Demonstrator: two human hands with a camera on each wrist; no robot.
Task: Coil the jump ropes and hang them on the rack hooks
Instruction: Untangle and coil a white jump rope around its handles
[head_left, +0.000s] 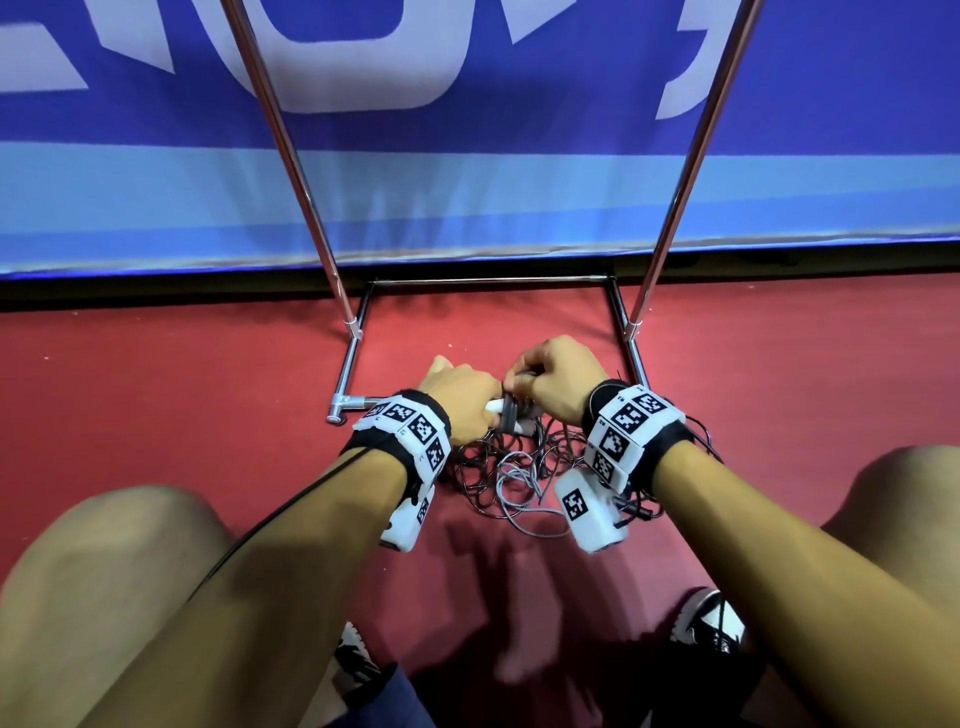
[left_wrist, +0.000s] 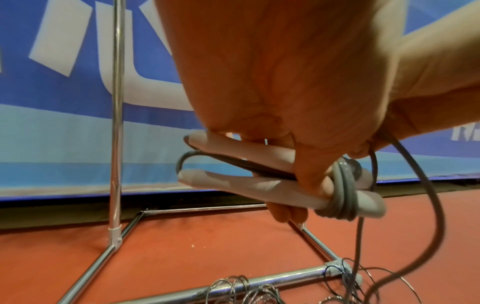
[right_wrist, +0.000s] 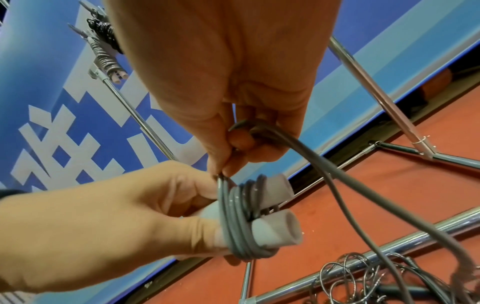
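Above floor: left hand (right_wrist: 103, 216) grips level handles (right_wrist: 275, 228); right hand (right_wrist: 221, 82) pinches cord (right_wrist: 337, 179).

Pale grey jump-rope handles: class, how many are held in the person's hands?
2. Both pale grey handles lie side by side in the left hand: the upper handle and the lower handle, bound together by grey cord. Others may be hidden in the floor tangle.

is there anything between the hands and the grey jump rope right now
Nothing: the left hand grips both grey handles and the right hand pinches the grey cord being wrapped round them. The loose end trails into the tangle of thin ropes on the floor.
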